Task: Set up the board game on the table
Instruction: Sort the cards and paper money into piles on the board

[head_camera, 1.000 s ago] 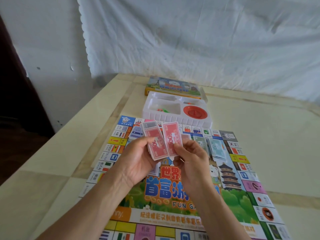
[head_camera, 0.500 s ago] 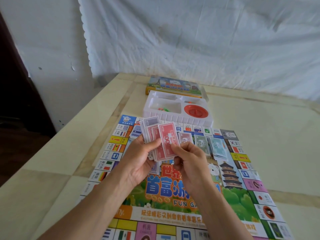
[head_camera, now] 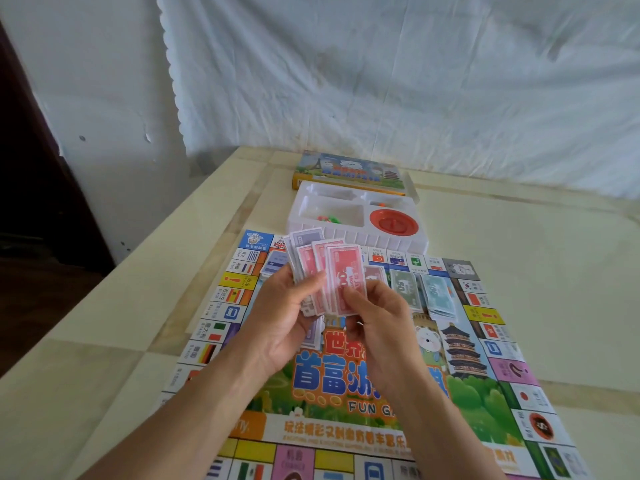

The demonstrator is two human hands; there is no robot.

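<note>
Gripping a fan of notes [head_camera: 311,268] above the board [head_camera: 467,393], the left hand [head_camera: 282,323] curls; the right hand [head_camera: 379,327] pinches the 3 o'clock red note [head_camera: 344,271].

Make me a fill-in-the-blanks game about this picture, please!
The left hand and right hand hold the fan of pink paper notes above the colourful printed game ____.
The round plastic disc in the white plastic tray is ____.
Greenish paper notes lie flat to the ____ of both hands.
Missing words: board, red, right.
</note>
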